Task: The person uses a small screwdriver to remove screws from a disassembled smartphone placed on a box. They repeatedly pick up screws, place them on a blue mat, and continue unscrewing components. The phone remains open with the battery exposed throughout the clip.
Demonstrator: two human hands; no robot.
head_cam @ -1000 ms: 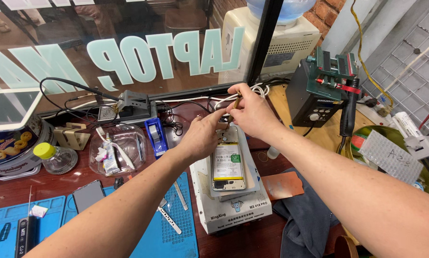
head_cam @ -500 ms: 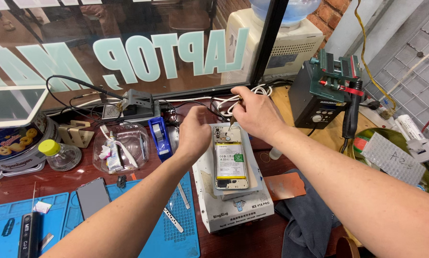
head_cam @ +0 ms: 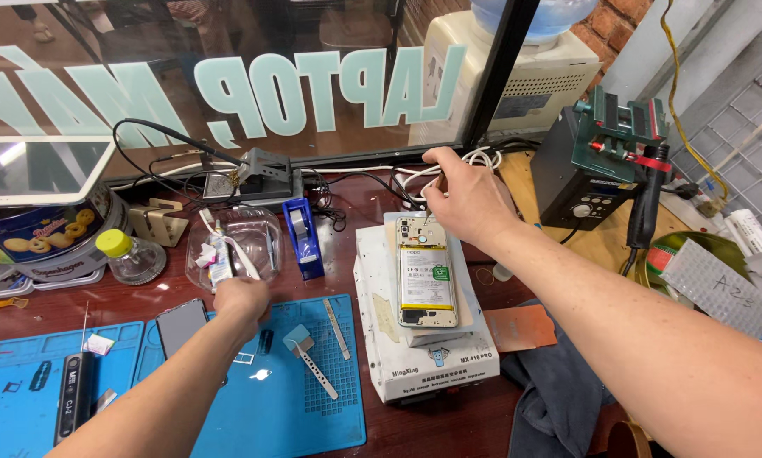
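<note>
Head view of my repair table (head_cam: 568, 254). An opened phone (head_cam: 426, 271), back cover off and battery exposed, lies face down on a white heating plate (head_cam: 428, 360) at the centre. My right hand (head_cam: 466, 195) sits at the phone's top edge, fingers pinched together near the camera end; whether a small tool or part is between them I cannot tell. My left hand (head_cam: 241, 301) is curled over the upper edge of the blue mat (head_cam: 254, 399), beside a clear plastic dish (head_cam: 232, 246); what it grasps, if anything, is hidden. A scraper (head_cam: 309, 356) and a thin metal pry strip (head_cam: 337, 326) lie loose on the mat. Judged by this: the phone is opened, battery still seated, so most inside work appears left.
</note>
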